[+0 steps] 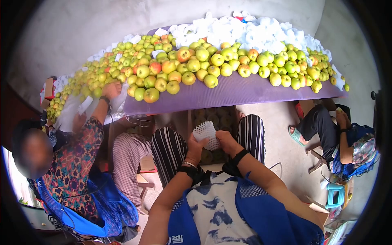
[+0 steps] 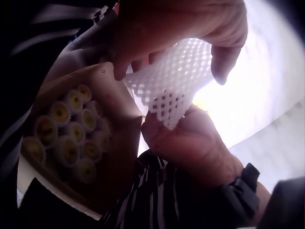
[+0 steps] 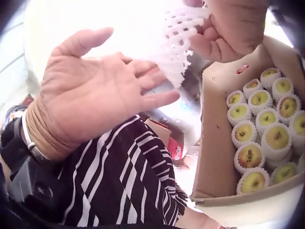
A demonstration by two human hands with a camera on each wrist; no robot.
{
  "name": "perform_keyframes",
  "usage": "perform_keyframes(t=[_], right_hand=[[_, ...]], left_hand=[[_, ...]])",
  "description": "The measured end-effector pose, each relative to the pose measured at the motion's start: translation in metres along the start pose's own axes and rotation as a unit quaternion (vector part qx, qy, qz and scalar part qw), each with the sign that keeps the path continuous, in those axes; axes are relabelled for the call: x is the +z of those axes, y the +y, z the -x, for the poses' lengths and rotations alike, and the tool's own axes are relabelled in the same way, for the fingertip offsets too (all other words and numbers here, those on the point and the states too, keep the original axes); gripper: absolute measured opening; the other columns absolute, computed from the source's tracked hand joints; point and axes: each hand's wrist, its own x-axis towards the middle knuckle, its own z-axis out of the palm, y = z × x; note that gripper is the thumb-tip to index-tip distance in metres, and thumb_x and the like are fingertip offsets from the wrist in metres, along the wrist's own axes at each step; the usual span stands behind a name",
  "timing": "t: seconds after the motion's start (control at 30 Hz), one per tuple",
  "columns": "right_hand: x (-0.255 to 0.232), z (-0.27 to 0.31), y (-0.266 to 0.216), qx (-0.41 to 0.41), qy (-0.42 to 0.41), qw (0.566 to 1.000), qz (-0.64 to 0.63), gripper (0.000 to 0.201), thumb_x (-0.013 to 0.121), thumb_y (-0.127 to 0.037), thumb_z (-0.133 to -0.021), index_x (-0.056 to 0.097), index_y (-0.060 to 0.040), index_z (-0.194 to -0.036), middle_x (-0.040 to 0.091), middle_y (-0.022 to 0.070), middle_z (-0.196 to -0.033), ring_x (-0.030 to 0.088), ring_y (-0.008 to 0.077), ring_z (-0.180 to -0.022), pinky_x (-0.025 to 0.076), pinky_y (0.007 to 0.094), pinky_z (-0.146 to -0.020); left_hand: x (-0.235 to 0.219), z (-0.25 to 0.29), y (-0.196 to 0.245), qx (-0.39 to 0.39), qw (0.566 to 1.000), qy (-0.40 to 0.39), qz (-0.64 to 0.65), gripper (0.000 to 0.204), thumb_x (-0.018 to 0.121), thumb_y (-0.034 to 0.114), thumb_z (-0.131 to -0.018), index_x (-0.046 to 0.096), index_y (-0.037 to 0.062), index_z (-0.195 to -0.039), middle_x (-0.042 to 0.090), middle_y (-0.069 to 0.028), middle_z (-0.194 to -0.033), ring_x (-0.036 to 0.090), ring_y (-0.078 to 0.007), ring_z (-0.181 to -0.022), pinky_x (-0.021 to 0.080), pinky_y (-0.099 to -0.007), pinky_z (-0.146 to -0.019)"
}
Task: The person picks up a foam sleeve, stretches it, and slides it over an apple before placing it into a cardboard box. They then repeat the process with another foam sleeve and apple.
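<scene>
A white foam net sleeve [image 1: 206, 132] is stretched between my two hands, above my lap. My right hand [image 1: 226, 142] pinches its edge, fingers curled in the right wrist view. On the other side, my left hand [image 1: 196, 149] touches the sleeve with its fingers. The right wrist view shows the left palm [image 3: 95, 95] facing the camera, thumb spread away and fingers nearly straight against the net. Below the hands stands a cardboard box [image 3: 209, 143] holding several apples [image 3: 250, 155] in foam nets, stems up.
Loose yellow-green apples [image 1: 192, 65] cover much of the purple table [image 1: 228, 92] ahead, with a heap of white foam nets [image 1: 261, 34] behind. A person [image 1: 73, 171] sits close at left, reaching over the apples; another [image 1: 347, 139] sits at right. A turquoise stool [image 1: 335, 195] stands at right.
</scene>
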Motion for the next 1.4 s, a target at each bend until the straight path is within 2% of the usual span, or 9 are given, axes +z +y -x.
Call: perform_keyframes(t=[0.07,0.17,0.27,0.33,0.53,0.77,0.93,1.27,1.4], right_hand=[[0.001,0.0,0.0,0.015,0.036,0.994,0.101,0.03,0.05,-0.023,-0.083,0.052,0.0004,-0.102,0.058,0.0093,-0.094,0.056,0.0184,-0.084,0.046,0.03,-0.07],[0.002,-0.009,0.008,-0.172,0.086,0.969,0.156,0.041,0.057,-0.023,-0.079,0.047,0.0012,-0.11,0.055,0.0081,-0.099,0.053,0.0172,-0.091,0.043,0.0286,-0.078],[0.005,-0.011,0.011,-0.257,0.002,0.949,0.18,0.053,0.063,-0.021,-0.073,0.042,0.0025,-0.116,0.053,0.0116,-0.106,0.051,0.02,-0.097,0.04,0.0307,-0.085],[0.014,0.0,0.004,-0.113,-0.125,0.963,0.209,0.063,0.066,-0.02,-0.071,0.036,0.0011,-0.122,0.05,0.0087,-0.109,0.048,0.0169,-0.098,0.038,0.0295,-0.087],[0.011,-0.005,0.014,0.036,-0.124,0.968,0.215,0.048,0.067,-0.016,-0.066,0.051,0.0024,-0.108,0.056,0.0066,-0.096,0.053,0.015,-0.088,0.042,0.0276,-0.079],[0.026,0.008,0.006,0.052,-0.061,0.956,0.281,0.039,0.068,-0.014,-0.063,0.057,0.0011,-0.098,0.059,0.0067,-0.087,0.055,0.0151,-0.078,0.044,0.0277,-0.072],[0.013,-0.003,0.022,0.075,-0.074,0.922,0.372,0.032,0.066,-0.016,-0.064,0.059,-0.0004,-0.091,0.059,0.0055,-0.079,0.056,0.0145,-0.071,0.045,0.0268,-0.065],[0.035,0.009,0.006,0.09,-0.067,0.901,0.42,0.034,0.057,-0.026,-0.072,0.057,-0.0004,-0.094,0.06,0.0079,-0.078,0.056,0.0143,-0.067,0.044,0.027,-0.056],[0.028,0.001,0.02,0.066,-0.06,0.9,0.427,0.036,0.06,-0.031,-0.073,0.057,-0.0054,-0.098,0.061,0.0067,-0.083,0.058,0.0147,-0.073,0.046,0.0273,-0.062]], left_hand=[[-0.008,-0.004,-0.006,-0.046,0.998,0.037,0.013,0.034,0.058,0.002,-0.075,0.047,0.0008,-0.108,0.056,-0.0072,-0.103,0.056,-0.0154,-0.09,0.043,-0.0278,-0.081],[-0.01,-0.007,-0.013,-0.052,0.995,0.085,0.024,0.03,0.058,0.004,-0.076,0.05,0.0002,-0.105,0.059,-0.006,-0.097,0.057,-0.0159,-0.086,0.044,-0.0279,-0.079],[-0.008,-0.01,-0.019,-0.084,0.992,0.091,0.024,0.03,0.057,0.003,-0.077,0.049,-0.0001,-0.106,0.058,-0.0064,-0.097,0.057,-0.0162,-0.085,0.045,-0.0278,-0.078],[-0.008,-0.013,-0.022,-0.057,0.996,0.07,0.025,0.031,0.057,0.005,-0.077,0.049,0.0003,-0.106,0.057,-0.0063,-0.097,0.056,-0.0162,-0.085,0.045,-0.0285,-0.077],[-0.008,-0.016,-0.025,-0.119,0.985,0.035,0.122,0.031,0.055,0.006,-0.078,0.047,0.0006,-0.107,0.055,-0.0073,-0.1,0.055,-0.0172,-0.089,0.045,-0.0306,-0.078],[0.0,-0.016,-0.017,-0.081,0.995,0.001,0.053,0.032,0.057,0.008,-0.076,0.046,0.0007,-0.106,0.055,-0.0074,-0.094,0.055,-0.017,-0.081,0.045,-0.0287,-0.075],[-0.003,-0.018,-0.005,-0.168,0.969,0.029,0.182,0.021,0.048,0.008,-0.079,0.048,0.0003,-0.099,0.055,-0.0099,-0.084,0.057,-0.0217,-0.074,0.049,-0.0342,-0.07],[-0.005,-0.023,-0.008,-0.1,0.969,-0.004,0.227,0.016,0.047,0.012,-0.083,0.049,0.0015,-0.094,0.052,-0.0054,-0.073,0.054,-0.015,-0.066,0.048,-0.0321,-0.064],[0.007,-0.02,-0.002,-0.066,0.996,0.058,0.012,0.014,0.051,0.014,-0.082,0.051,0.002,-0.089,0.051,-0.0025,-0.07,0.05,-0.0098,-0.055,0.045,-0.0252,-0.054]])
